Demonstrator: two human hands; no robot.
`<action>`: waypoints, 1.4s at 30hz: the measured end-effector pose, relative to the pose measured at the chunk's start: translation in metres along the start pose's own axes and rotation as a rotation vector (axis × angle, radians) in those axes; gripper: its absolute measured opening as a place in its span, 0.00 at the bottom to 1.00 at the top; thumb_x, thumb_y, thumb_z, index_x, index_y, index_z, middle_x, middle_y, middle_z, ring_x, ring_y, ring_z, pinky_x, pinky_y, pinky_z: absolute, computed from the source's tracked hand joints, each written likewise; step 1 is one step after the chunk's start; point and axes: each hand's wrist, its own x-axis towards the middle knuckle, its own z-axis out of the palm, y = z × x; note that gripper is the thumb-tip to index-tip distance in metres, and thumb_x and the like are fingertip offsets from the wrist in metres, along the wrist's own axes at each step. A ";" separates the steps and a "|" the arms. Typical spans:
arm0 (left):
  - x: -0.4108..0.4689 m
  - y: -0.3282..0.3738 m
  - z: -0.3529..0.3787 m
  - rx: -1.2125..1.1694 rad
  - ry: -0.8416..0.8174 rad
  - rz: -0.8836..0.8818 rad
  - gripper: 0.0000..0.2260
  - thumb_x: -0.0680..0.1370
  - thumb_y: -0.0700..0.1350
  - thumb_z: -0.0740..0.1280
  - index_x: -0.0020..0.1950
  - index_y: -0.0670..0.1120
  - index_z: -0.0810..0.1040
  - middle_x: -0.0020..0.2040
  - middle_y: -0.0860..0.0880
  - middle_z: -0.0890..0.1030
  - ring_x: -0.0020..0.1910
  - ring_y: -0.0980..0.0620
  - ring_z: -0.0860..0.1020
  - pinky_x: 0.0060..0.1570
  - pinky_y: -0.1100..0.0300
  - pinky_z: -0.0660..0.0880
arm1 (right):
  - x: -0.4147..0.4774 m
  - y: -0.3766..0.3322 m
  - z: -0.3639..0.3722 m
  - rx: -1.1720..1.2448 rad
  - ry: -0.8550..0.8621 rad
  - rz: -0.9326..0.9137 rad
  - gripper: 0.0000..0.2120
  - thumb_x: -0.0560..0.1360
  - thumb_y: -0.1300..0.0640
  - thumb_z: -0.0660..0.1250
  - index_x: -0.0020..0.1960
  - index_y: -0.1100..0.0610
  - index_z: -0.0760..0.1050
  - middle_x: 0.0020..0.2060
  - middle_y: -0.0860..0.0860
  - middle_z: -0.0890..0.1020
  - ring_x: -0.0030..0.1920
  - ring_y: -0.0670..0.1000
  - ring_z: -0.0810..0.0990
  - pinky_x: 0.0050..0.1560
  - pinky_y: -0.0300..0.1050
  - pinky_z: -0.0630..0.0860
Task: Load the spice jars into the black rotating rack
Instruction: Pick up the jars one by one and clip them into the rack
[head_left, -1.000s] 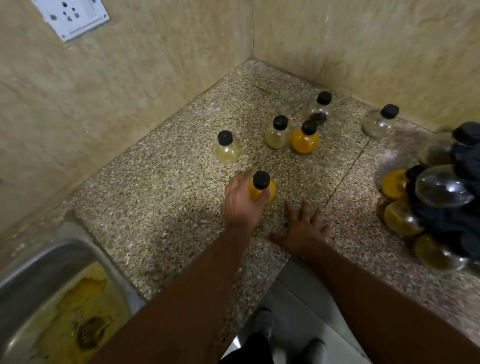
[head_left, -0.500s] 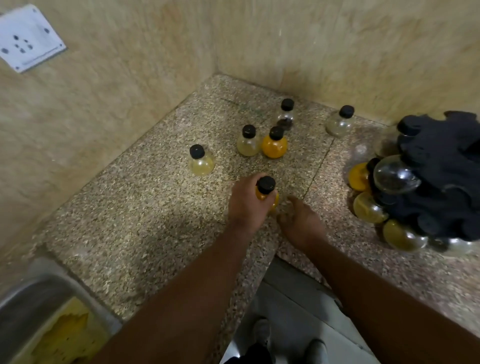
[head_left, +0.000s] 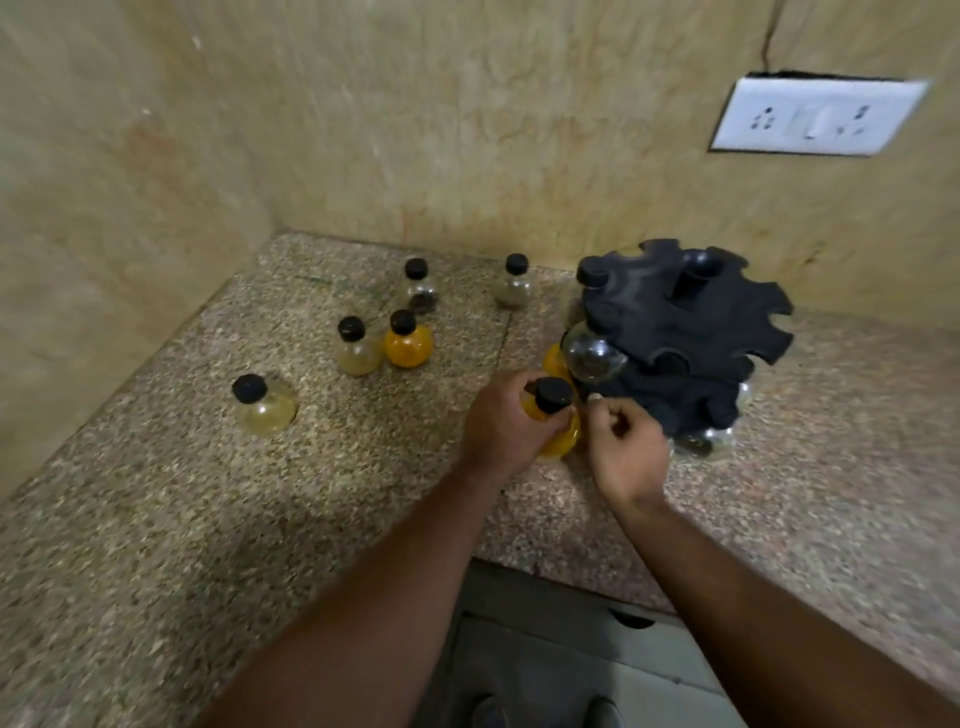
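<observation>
The orange jar (head_left: 558, 426), black-capped and round-bellied, sits in the left hand (head_left: 511, 423), whose grip is wrapped around its body with the cap standing clear above the fingers. Half a second ago this jar was farther from the black rack (head_left: 680, 332); now it is just beside the rack's lower tier, and the rack itself has come fully into view along with a wall socket (head_left: 815, 117) high to the right. The right hand (head_left: 626, 449), which lay flat on the tabletop (head_left: 156, 519) a second ago with its fingers spread, is now raised and loosely curled, fingertips pinched together just right of the jar's cap; whether they touch the cap I cannot tell, and it holds nothing that I can see.

Both forearms reach in from the bottom edge and converge at the jar, the left wrist bent slightly inward.

Immediately beyond the grip, a clear jar (head_left: 592, 353) lies seated in the rack, with an amber one (head_left: 556, 361) tucked behind it. Well left of the grip a pale yellow jar (head_left: 265, 405) stands alone. Farther away and to the left stand a pale jar (head_left: 357, 347) touching a second orange jar (head_left: 408, 340), then a dark-filled jar (head_left: 421, 288) and a greyish jar (head_left: 514, 283) nearer the wall.
</observation>
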 end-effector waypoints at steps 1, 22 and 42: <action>0.001 0.006 0.005 -0.016 -0.024 0.006 0.23 0.68 0.56 0.79 0.59 0.49 0.82 0.55 0.50 0.83 0.54 0.52 0.80 0.51 0.58 0.77 | 0.005 0.001 -0.009 0.044 0.020 0.022 0.12 0.79 0.44 0.66 0.43 0.50 0.82 0.36 0.45 0.83 0.42 0.51 0.80 0.41 0.44 0.70; 0.030 0.084 0.063 -0.039 -0.110 0.225 0.26 0.72 0.56 0.76 0.67 0.49 0.78 0.57 0.50 0.73 0.57 0.51 0.76 0.56 0.57 0.76 | 0.065 -0.019 -0.099 0.712 -0.114 0.421 0.11 0.80 0.56 0.68 0.39 0.55 0.79 0.24 0.50 0.75 0.21 0.47 0.69 0.21 0.35 0.65; 0.062 0.087 0.085 0.072 -0.019 0.053 0.26 0.77 0.55 0.71 0.72 0.47 0.74 0.67 0.46 0.72 0.65 0.47 0.74 0.60 0.52 0.75 | 0.098 -0.010 -0.081 0.627 -0.156 0.385 0.09 0.81 0.54 0.68 0.47 0.58 0.82 0.41 0.55 0.83 0.32 0.47 0.77 0.31 0.42 0.72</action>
